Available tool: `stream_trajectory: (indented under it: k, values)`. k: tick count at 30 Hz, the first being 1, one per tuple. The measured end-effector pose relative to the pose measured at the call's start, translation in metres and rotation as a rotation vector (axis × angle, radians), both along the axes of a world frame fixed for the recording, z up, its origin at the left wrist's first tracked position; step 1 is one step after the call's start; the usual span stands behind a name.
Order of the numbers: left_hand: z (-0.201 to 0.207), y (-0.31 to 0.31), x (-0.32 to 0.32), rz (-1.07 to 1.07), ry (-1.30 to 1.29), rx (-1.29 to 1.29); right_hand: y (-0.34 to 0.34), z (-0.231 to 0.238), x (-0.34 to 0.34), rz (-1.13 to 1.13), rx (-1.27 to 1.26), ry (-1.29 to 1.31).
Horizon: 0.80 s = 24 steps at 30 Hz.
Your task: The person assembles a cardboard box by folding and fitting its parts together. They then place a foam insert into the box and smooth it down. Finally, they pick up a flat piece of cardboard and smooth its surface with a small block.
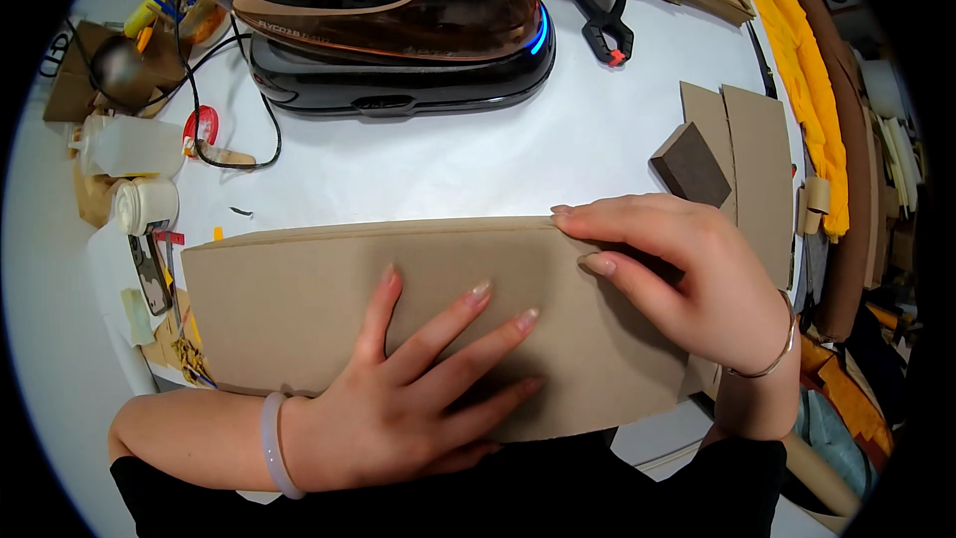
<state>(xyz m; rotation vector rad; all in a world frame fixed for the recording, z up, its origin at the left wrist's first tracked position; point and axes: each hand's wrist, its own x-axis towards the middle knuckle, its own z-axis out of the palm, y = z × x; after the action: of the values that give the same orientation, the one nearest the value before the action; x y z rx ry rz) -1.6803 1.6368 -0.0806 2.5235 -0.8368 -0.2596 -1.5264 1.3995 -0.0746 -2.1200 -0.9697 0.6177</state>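
A long greyish-brown cardboard sheet (299, 299) lies across the near side of the table, with a folded or doubled strip along its far edge. My left hand (428, 379) rests flat on it, fingers spread, holding nothing. A pale bangle is on that wrist. At the far edge, toward the right, my right hand (677, 274) grips the sheet, the index fingertip on the edge and the thumb on the face. Its other fingers are partly hidden. Behind the right hand sits a dark brown rectangular block (691, 167), apart from it.
A brown and black iron (398, 30) with a lit blue strip stands on its base at the back. A black spring clamp (605, 30) lies beside it. Cardboard pieces (759, 159) are at right. A white jar (149, 205), a phone (149, 274) and a cable (194, 120) lie left.
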Motion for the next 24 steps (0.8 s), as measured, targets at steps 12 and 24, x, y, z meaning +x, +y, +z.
stream_trajectory:
  k: [12, 24]
  values:
    - [-0.003, -0.004, -0.001, 0.006, 0.052, 0.020, -0.034, -0.025, 0.039, -0.193, 0.172, 0.701]
    - [-0.002, -0.001, -0.005, 0.022, 0.024, 0.026, -0.030, -0.022, 0.031, -0.204, 0.188, 0.630]
